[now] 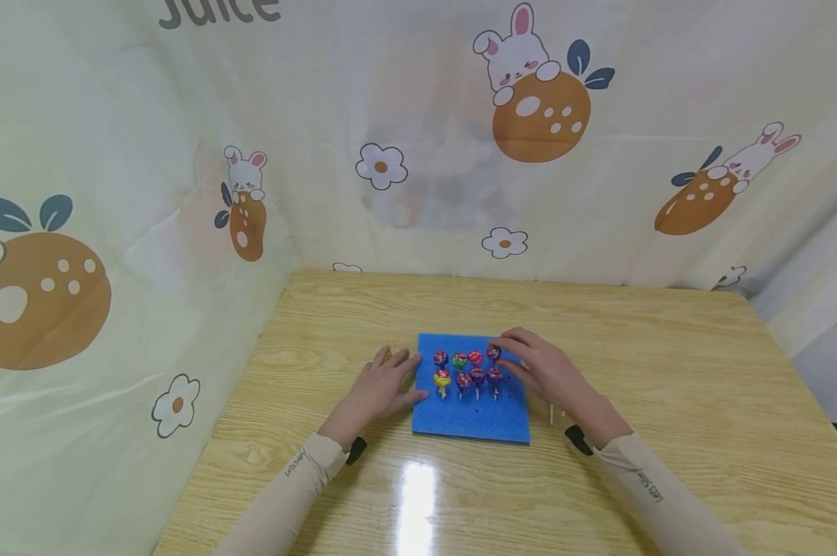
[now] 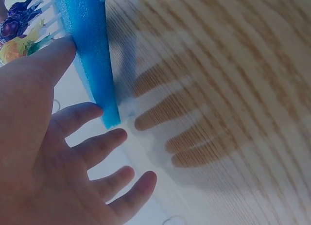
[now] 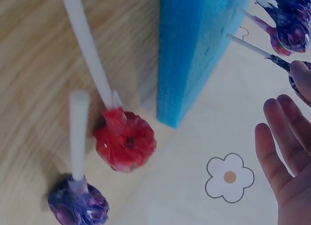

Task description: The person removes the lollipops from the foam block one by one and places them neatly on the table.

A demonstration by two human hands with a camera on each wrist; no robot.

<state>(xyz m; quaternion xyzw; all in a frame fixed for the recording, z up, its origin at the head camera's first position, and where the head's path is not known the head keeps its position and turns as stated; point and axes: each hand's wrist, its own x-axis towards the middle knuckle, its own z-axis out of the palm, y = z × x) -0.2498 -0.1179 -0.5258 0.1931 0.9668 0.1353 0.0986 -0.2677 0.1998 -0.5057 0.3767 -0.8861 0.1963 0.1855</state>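
Note:
A blue foam board [image 1: 446,426] lies on the table with several wrapped lollipops standing in it in two rows. At its left edge rests my left hand [image 1: 380,388], fingers spread; in the left wrist view the thumb [image 2: 62,57] touches the board beside a yellow lollipop [image 2: 14,50]. My right hand [image 1: 550,372] pinches the head of a dark purple lollipop [image 1: 493,352] at the right end of the back row. That lollipop's white stick [image 3: 248,45] meets the foam in the right wrist view; whether it is pushed in, I cannot tell.
Right of the board, a red lollipop [image 3: 125,140] and a purple lollipop [image 3: 80,203] lie on the wooden table [image 1: 669,371], mostly hidden under my right hand in the head view. A patterned curtain [image 1: 432,100] hangs behind and to the left.

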